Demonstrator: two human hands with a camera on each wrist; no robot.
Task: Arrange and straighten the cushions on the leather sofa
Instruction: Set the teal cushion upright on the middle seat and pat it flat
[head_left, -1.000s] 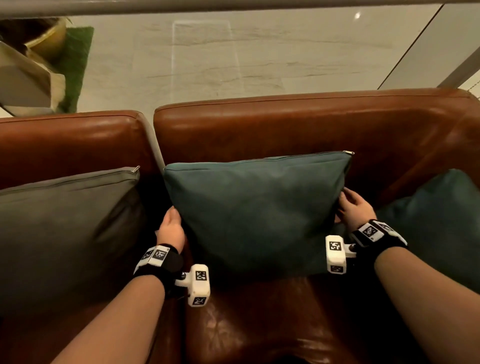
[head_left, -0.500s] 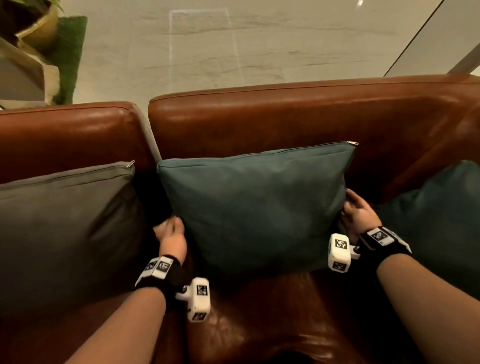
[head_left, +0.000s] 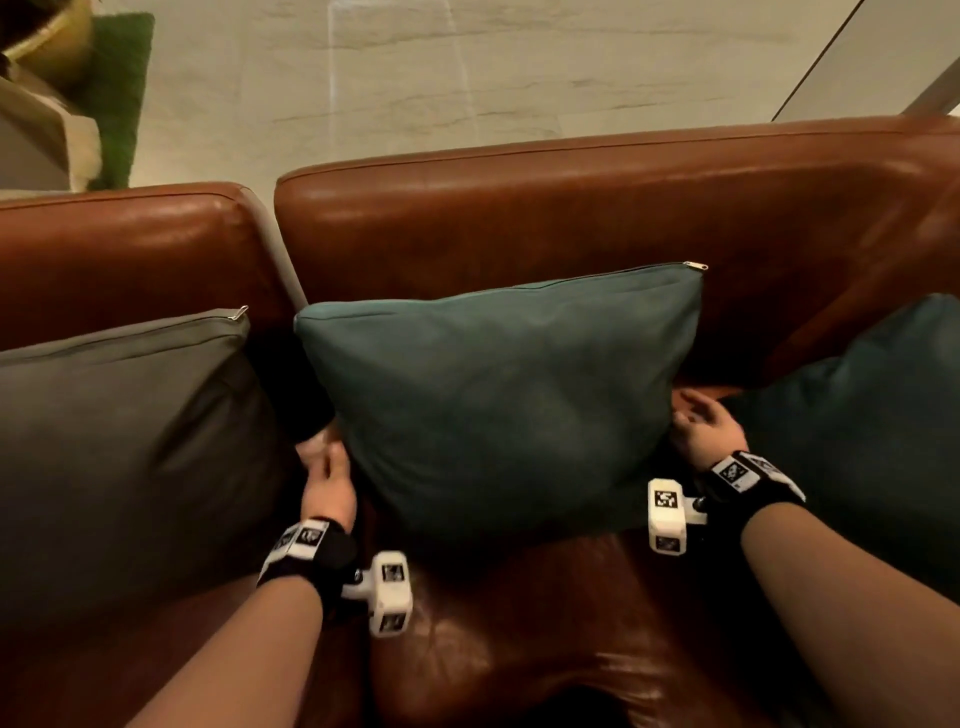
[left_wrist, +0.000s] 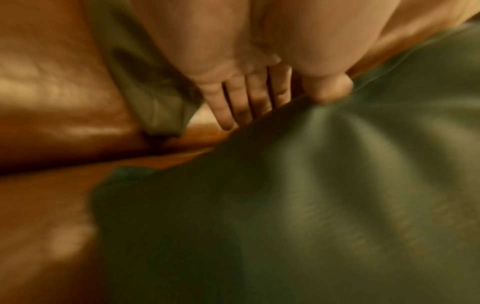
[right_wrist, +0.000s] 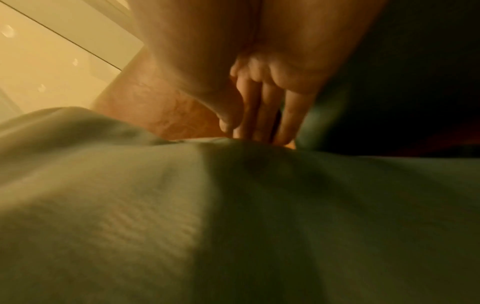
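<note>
A teal cushion (head_left: 498, 405) stands upright against the brown leather sofa backrest (head_left: 519, 218), zipper along its top. My left hand (head_left: 324, 467) holds its lower left edge. In the left wrist view the thumb (left_wrist: 330, 88) presses into the cushion's (left_wrist: 337, 205) front while the fingers (left_wrist: 233, 102) reach behind the edge. My right hand (head_left: 693, 423) is at the cushion's right edge. In the right wrist view its fingers (right_wrist: 285, 123) lie nearly straight, with the tips touching the cushion (right_wrist: 182, 205).
A grey cushion (head_left: 119, 447) leans on the left sofa section, close to my left hand. A darker teal cushion (head_left: 872, 426) sits in the right corner by my right wrist. Bare leather seat (head_left: 519, 623) lies in front. Pale floor lies behind the sofa.
Both hands have slid down the teal cushion's sides. The right hand's fingers have come out from behind its edge. The cushion stays upright against the backrest.
</note>
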